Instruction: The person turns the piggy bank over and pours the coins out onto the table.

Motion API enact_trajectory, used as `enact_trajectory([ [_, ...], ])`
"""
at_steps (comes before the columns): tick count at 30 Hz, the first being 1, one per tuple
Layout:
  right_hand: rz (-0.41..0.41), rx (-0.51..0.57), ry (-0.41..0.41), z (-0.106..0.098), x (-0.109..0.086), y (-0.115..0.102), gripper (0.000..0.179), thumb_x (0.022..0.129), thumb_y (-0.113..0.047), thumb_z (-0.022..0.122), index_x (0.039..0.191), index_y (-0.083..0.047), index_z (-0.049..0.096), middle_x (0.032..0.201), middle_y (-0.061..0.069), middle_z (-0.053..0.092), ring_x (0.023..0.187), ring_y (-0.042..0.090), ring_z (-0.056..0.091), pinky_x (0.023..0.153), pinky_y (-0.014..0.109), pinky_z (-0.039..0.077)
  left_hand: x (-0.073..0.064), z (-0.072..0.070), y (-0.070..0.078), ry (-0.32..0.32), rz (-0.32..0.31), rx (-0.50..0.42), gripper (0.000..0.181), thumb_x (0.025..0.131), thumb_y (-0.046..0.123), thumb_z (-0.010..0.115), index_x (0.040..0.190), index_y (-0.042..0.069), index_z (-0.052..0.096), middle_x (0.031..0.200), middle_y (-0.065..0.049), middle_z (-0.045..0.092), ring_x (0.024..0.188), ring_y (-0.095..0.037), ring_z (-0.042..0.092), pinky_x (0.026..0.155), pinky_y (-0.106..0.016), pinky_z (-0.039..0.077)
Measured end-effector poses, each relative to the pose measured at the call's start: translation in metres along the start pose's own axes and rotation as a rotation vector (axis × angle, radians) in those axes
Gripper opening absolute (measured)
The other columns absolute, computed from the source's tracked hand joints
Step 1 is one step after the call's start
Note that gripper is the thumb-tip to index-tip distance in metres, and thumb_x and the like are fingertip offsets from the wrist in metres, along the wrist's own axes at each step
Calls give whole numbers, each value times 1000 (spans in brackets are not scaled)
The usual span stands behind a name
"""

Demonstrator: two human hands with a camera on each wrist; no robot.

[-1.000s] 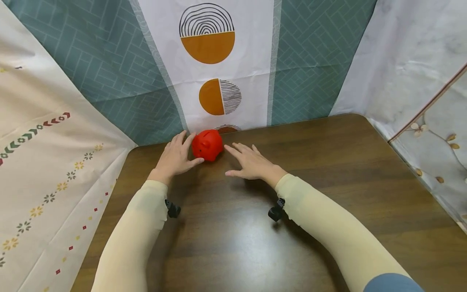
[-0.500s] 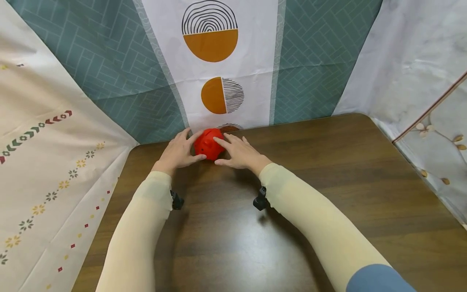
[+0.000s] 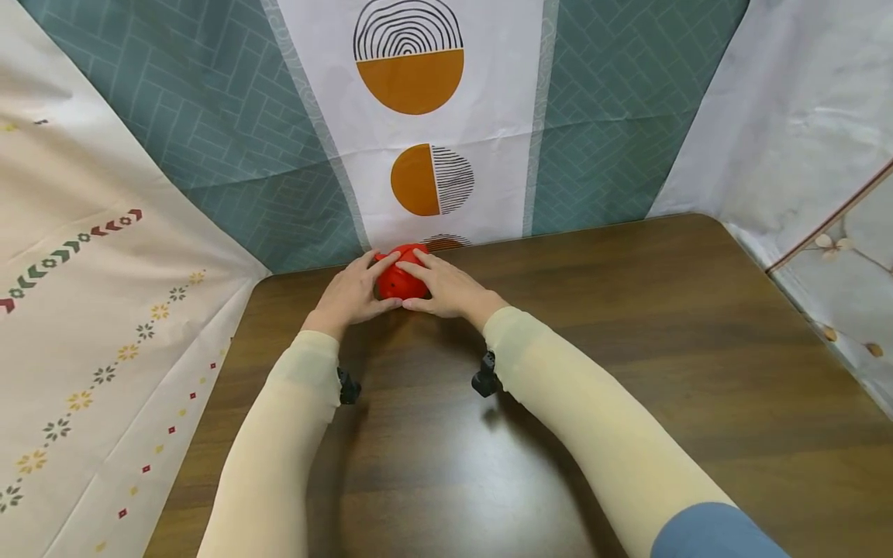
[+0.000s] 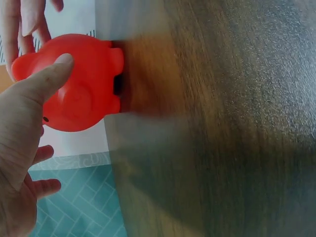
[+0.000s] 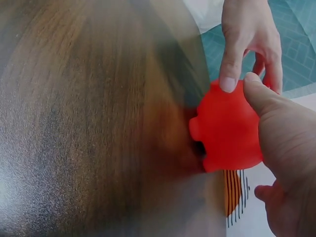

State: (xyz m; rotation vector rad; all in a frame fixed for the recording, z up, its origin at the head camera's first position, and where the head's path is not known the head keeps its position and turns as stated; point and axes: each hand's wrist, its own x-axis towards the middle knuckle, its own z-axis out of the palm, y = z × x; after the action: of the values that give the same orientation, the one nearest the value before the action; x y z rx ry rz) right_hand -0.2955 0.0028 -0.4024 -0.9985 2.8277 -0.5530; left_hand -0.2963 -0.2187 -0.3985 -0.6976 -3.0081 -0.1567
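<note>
A red piggy bank (image 3: 402, 283) stands on the brown table near its far edge, with its feet toward the tabletop. My left hand (image 3: 351, 294) cups its left side; in the left wrist view the thumb (image 4: 47, 79) lies across the front and two fingers stick out past the body. My right hand (image 3: 449, 288) cups the other side, its thumb (image 5: 261, 94) in front. Both thumb tips nearly meet low on the front. Upper fingers of both hands reach over the top. The back of the piggy bank and some fingertips are hidden.
The brown wooden table (image 3: 593, 325) stretches toward me and to the right. A green and white patterned cloth (image 3: 279, 139) hangs right behind the piggy bank. Cream cloth (image 3: 105, 325) borders the left, and pale floral cloth (image 3: 802, 155) the right. Small black cameras sit on both wrists.
My right hand has moved left, from beside the piggy bank onto its right side. My left hand has shifted slightly right and closer around it. The piggy bank stays in place.
</note>
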Motion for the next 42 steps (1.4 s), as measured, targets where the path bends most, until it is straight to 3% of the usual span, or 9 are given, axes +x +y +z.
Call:
enact_trajectory([
  [8,20,2,-7,-3,-6,-1,82,86,-51,65,153,-26,25,160,8,14,142,30,24,108,48,34,-3,2,10,26,-6,-31,93,76,50,76,152,29,27,134,-13,40,111,-33,51,94,-52,47],
  [31,-31,100,47,7,-30,10,80,85,-50,67,151,-23,30,160,2,13,140,28,30,105,44,40,-21,13,35,50,-28,-89,93,78,50,74,153,29,25,136,-18,43,115,-36,51,95,-52,47],
  [42,-52,183,79,10,-54,12,75,84,-48,69,147,-22,37,160,-1,16,136,24,37,102,43,43,-34,17,55,82,6,-120,90,78,48,75,152,28,28,131,-15,43,103,-31,55,89,-47,52],
])
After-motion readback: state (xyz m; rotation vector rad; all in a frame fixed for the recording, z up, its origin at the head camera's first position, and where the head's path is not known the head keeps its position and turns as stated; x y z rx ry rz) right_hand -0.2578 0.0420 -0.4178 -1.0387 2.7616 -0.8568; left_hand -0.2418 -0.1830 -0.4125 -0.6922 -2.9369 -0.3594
